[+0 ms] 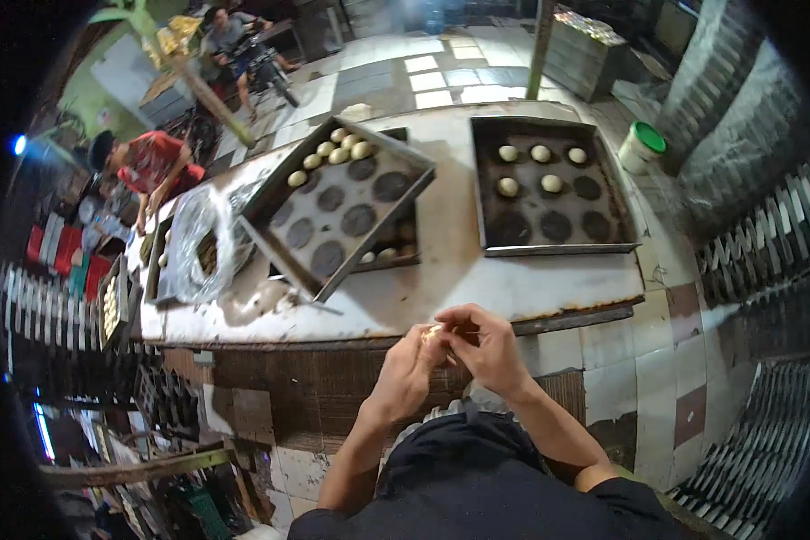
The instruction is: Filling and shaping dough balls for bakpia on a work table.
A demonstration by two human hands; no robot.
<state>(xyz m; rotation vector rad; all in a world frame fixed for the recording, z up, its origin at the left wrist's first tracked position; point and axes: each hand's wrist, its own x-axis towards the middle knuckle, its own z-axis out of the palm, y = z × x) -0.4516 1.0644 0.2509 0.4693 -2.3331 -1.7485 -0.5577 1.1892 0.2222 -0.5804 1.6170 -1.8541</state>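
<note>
Just off the near edge of the white table (450, 279), my two hands come together over a small pale piece of dough (433, 333). My left hand (403, 373) is curled around it. The fingers of my right hand (488, 349) pinch at its side, hiding much of the dough. Beyond my hands, to the right, lies a square metal tray (558, 247) with several round dough balls (551, 184) and dark round marks on its bottom. A second tray (259, 250), tilted, rests on another tray; dough balls (337, 155) line its far side.
A clear plastic bag (198, 256) with dark filling sits left on the table. A co-worker in red (157, 166) leans in at the left end. A green-lidded bucket (643, 147) stands to the right. Further back, a person sits by a motorbike (268, 70).
</note>
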